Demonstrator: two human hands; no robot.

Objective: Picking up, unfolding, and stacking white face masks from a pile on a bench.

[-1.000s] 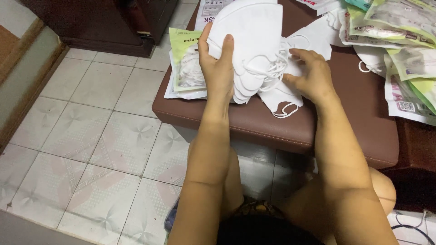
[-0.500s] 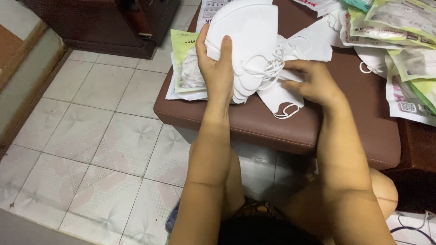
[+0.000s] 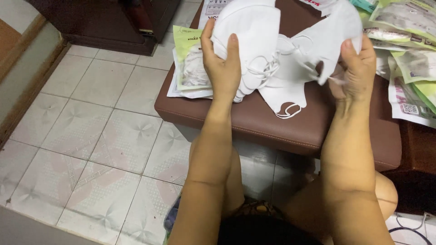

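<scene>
I judge the sorting barely begun: my left hand [image 3: 222, 68] grips the stack of white masks [image 3: 254, 41] over the brown table [image 3: 290, 127], my right hand [image 3: 356, 68] pinches one mask [image 3: 324, 38] free, with sealed packets [image 3: 193, 63] lying left and right.

Ahead of you: brown padded bench [image 3: 290, 129] | on its left end, green-and-white sealed packets [image 3: 190, 68] | far right, more green packets [image 3: 408, 54] overlapping | below, pale patterned floor tiles [image 3: 91, 149] | top left, dark wooden cabinet [image 3: 113, 20].
</scene>
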